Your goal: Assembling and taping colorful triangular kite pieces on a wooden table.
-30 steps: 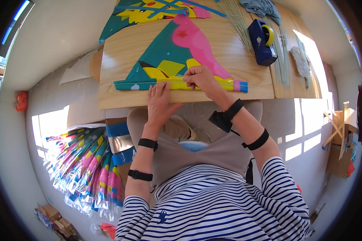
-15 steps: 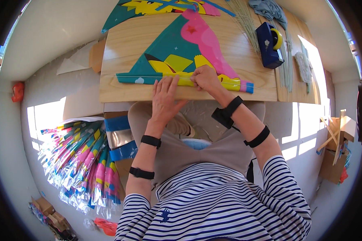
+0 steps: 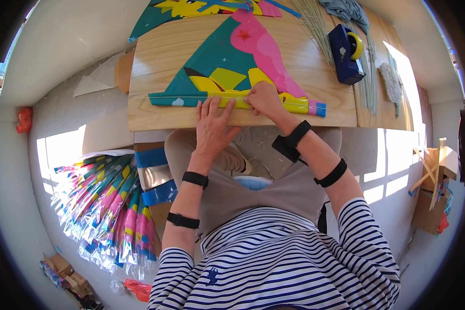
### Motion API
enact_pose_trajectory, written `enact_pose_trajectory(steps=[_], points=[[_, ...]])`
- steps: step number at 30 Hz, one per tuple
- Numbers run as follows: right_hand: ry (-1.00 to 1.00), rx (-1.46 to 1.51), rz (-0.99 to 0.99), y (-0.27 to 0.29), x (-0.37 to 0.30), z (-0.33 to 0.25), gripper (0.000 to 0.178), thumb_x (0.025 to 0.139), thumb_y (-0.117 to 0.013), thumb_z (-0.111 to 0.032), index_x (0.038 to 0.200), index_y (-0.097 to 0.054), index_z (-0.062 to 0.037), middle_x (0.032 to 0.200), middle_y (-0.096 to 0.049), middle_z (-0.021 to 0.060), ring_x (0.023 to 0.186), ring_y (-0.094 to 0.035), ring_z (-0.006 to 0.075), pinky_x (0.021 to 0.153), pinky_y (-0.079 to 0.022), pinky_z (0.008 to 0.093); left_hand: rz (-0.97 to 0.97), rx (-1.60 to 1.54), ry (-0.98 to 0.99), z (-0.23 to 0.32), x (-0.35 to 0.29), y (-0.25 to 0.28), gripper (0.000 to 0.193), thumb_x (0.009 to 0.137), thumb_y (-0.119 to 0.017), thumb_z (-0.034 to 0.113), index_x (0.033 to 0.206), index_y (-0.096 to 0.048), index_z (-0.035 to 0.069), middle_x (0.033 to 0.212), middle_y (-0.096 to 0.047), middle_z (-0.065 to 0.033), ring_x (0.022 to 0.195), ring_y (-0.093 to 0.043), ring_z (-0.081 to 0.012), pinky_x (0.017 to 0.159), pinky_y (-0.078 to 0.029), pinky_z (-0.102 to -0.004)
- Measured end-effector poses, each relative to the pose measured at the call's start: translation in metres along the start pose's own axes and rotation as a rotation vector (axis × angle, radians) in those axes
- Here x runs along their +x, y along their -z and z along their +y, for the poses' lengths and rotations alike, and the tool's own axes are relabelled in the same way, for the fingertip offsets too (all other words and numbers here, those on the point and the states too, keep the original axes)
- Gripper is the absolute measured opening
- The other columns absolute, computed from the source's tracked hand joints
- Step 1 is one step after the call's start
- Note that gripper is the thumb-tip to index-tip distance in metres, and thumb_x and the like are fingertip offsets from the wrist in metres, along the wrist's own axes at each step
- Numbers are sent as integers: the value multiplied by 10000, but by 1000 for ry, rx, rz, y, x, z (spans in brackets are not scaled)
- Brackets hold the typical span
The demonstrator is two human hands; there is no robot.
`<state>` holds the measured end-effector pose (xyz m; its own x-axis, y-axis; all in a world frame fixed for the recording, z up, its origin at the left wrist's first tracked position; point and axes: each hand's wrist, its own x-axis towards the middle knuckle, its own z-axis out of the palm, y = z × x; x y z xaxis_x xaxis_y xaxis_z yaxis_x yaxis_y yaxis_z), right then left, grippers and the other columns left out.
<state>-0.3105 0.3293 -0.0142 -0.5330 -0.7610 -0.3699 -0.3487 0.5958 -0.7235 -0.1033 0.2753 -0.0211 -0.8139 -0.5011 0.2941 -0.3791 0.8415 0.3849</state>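
Note:
A triangular kite [image 3: 212, 62] of teal, pink and yellow film lies on the wooden table [image 3: 155, 57], its point away from me. Along its near edge runs a folded-over strip, with a thin pale rod [image 3: 191, 97] lying lengthwise on it. My left hand [image 3: 212, 129] rests with outstretched fingers on the yellow middle of this strip, the thumb apart toward the table's front edge. Just to the right, my right hand [image 3: 267, 102] is closed in a pinch on the same strip; its fingertips are partly hidden.
More kite pieces [image 3: 163, 23] lie at the far left. On the right are a navy tape dispenser [image 3: 346, 70] with yellow tape, bundled thin rods [image 3: 312, 26] and a grey-blue cloth [image 3: 346, 11]. Bagged kites [image 3: 108, 206] pile up beside a blue-taped box [image 3: 152, 160], lower left.
My right hand has barely shifted along the strip and stays pinched. The left hand stays spread on the fold. The whole view has moved very slightly.

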Motion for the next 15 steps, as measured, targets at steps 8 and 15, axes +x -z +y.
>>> enact_pose_trajectory(steps=[8, 15], points=[[-388, 705, -292, 31, -14, -7, 151, 926, -744, -133, 941, -705, 12, 730, -731, 140, 481, -629, 161, 413, -423, 276, 0, 4, 20, -1, 0, 0, 760, 719, -895, 308, 1423, -648, 164, 1430, -519, -165, 1404, -450, -380, 1237, -280, -567], [-514, 1217, -474, 41, -16, 14, 232, 963, -770, -244, 985, -688, -29, 780, -735, 118, 538, -597, 109, 427, -376, 241, -5, 7, 14, 1, 2, 1, 760, 709, -901, 309, 1414, -654, 168, 1426, -521, -163, 1403, -451, -379, 1238, -278, -564]])
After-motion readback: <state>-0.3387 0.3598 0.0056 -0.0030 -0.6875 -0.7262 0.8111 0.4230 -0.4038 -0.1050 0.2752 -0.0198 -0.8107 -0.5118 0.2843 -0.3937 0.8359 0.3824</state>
